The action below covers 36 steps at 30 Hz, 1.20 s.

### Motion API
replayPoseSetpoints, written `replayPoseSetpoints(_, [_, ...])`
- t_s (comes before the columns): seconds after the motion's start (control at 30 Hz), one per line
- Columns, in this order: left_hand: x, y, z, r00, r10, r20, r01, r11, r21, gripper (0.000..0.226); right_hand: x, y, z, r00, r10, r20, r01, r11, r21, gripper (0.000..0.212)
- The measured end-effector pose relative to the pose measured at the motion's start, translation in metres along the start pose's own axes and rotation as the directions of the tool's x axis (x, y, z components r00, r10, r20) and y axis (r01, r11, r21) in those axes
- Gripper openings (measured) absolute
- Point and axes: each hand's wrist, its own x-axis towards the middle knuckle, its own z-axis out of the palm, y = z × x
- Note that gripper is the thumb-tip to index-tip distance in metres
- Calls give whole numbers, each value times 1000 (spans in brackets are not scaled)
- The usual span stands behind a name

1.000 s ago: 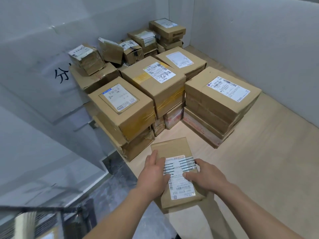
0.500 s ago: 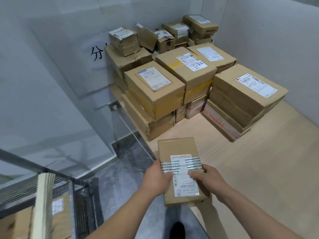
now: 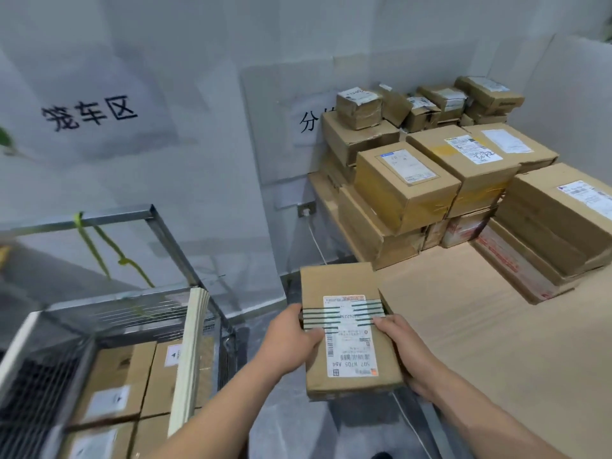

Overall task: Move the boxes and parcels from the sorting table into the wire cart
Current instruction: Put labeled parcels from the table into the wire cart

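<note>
Both hands hold a flat box (image 3: pixel 347 329) up in the air, btwn the sorting table (image 3: pixel 480 326) & the wire cart (image 3: pixel 159 226). Left hand (image 3: pixel 291 339) grips its left edge, right hand (image 3: pixel 402 346) grips its right edge, thumbs on top. More boxes (image 3: pixel 407 183) sit piled on the table.

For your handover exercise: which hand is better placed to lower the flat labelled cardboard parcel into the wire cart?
Left. The left hand grips the flat brown cardboard parcel on the side nearer the wire cart; the right hand holds the far side.
</note>
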Motion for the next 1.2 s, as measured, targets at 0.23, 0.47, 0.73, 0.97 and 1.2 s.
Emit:
replayPoseSetpoints(0.23, [-38,-12,-77,989,14,-150,-26,997,-73,34,-12,-41,63,966,-86,245,128,979,-160,54])
replayPoseSetpoints(0.47, [-70,-7,-137,943,26,-331,-49,997,-62,38,7,-83,116,893,-110,436,238,938,-251,33])
replayPoseSetpoints(0.73, [-104,-2,-176,850,-43,-525,-11,995,-98,45,19,-126,178,760,-139,634,359,904,-232,65])
replayPoseSetpoints(0.97, [-126,-5,-188,744,-63,-665,28,998,-63,44,24,-144,212,638,-95,764,407,884,-230,69])
replayPoseSetpoints(1.2, [-155,-29,-194,617,-147,-773,148,987,-69,42,27,-141,250,527,-65,847,442,872,-208,81])
